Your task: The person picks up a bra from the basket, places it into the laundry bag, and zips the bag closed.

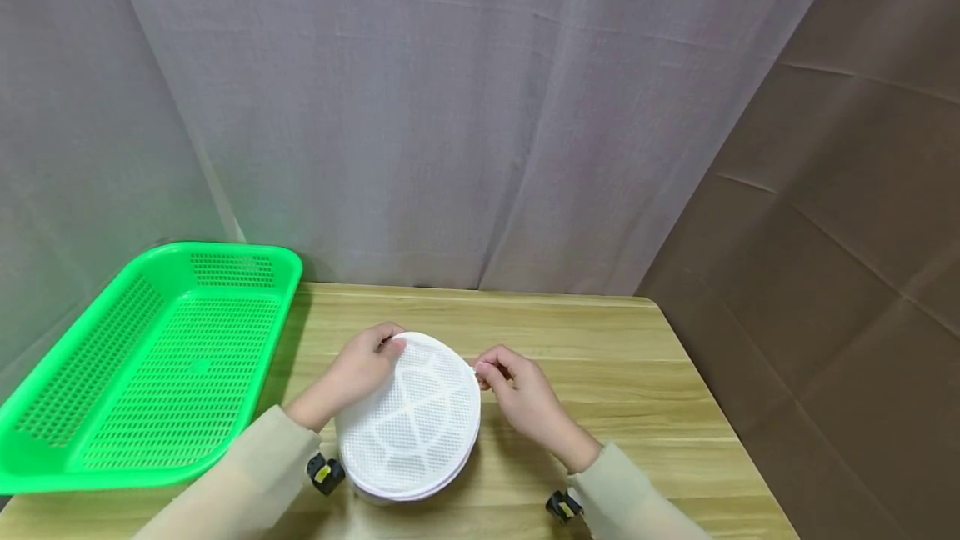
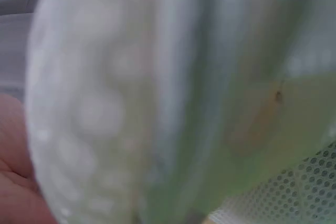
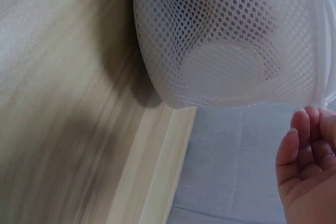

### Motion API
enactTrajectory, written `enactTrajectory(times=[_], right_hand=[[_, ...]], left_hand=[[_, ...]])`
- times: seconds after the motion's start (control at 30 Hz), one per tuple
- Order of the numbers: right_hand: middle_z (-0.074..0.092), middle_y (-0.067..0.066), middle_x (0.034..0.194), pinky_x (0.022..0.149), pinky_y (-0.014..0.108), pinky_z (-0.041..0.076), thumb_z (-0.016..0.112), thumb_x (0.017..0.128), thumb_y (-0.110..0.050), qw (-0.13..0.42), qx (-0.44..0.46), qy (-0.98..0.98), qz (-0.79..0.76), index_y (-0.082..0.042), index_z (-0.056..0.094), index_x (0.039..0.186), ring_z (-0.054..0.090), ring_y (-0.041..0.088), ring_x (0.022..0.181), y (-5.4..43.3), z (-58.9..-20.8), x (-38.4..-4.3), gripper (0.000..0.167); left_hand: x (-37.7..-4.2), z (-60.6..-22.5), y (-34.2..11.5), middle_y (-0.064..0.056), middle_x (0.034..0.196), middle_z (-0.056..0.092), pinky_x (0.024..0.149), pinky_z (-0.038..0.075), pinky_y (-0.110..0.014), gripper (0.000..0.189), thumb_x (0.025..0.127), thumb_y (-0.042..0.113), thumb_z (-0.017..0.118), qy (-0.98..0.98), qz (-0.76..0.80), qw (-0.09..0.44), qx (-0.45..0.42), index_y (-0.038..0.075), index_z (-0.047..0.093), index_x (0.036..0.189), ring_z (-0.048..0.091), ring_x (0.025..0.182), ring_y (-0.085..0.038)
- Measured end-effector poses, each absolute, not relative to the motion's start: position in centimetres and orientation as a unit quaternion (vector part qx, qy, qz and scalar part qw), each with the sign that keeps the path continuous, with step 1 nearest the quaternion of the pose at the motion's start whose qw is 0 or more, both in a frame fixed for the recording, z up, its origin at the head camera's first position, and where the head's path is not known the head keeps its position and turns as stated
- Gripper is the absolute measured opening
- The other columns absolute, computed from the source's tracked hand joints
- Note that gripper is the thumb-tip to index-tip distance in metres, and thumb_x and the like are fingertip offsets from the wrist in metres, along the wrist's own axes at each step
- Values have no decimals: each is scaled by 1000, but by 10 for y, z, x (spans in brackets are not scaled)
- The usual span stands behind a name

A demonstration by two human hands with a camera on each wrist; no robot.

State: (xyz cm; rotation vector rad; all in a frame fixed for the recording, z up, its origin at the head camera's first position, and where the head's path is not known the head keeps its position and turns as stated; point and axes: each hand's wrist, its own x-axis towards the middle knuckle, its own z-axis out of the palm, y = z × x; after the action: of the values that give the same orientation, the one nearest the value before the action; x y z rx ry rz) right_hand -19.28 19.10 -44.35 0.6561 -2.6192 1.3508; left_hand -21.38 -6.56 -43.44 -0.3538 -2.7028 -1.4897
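A round white mesh laundry bag (image 1: 408, 419) is held tilted above the wooden table, its flat ribbed mesh end facing me in the head view. My left hand (image 1: 367, 365) grips its upper left edge, thumb on the mesh face. At the right edge, my right hand (image 1: 521, 394) pinches a small white piece at the rim, seemingly the zipper pull. The right wrist view shows the mesh side of the bag (image 3: 220, 19) and my right hand's fingers (image 3: 302, 140) at its seam. In the left wrist view the bag (image 2: 100, 93) is close and blurred; its contents cannot be made out.
A green plastic basket (image 1: 288, 298) with slotted walls stands on the left of the wooden table (image 1: 585, 340). A grey curtain (image 1: 420, 123) hangs behind the table, and a brown cloth (image 1: 840, 273) runs along the right side.
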Motion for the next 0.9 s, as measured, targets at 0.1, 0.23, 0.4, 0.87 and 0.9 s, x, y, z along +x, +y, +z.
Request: enactTrajectory(times=[0.1,0.23,0.4,0.87,0.9], right_hand=[[62,-7,80,68,27,52,57,98,-22,64,219,-866,445,-22,64,90,62,17,76,191,-443,-192,11],[63,-2,81,67,28,52,57,98,-22,64,223,-867,442,-23,63,89,63,19,76,193,-445,-192,11],[64,1,81,65,28,52,57,98,-22,74,235,-864,439,-21,63,89,63,19,75,194,-447,-192,11],[64,2,80,65,27,51,58,98,-20,78,240,-863,436,-21,63,89,62,18,74,196,-449,-193,11],[64,1,80,65,27,51,58,98,-21,78,239,-864,436,-21,63,88,62,17,74,196,-449,-193,11]], left_hand=[[-216,-437,-69,-5,93,65,84,45,-41,17,98,12,52,-869,-484,16,-99,6,67,103,58,87,-21],[-217,-437,-71,-5,94,65,84,44,-40,17,99,13,52,-866,-494,5,-79,6,67,103,57,87,-21],[-216,-436,-72,-5,95,64,84,44,-39,18,99,15,51,-860,-506,-10,-67,6,67,104,56,87,-20],[-215,-436,-76,-5,96,63,80,43,-35,20,100,20,51,-847,-529,-36,-31,9,66,106,55,86,-20],[-215,-436,-77,-6,97,63,80,43,-35,20,100,20,51,-846,-531,-36,-29,9,66,107,55,87,-20]])
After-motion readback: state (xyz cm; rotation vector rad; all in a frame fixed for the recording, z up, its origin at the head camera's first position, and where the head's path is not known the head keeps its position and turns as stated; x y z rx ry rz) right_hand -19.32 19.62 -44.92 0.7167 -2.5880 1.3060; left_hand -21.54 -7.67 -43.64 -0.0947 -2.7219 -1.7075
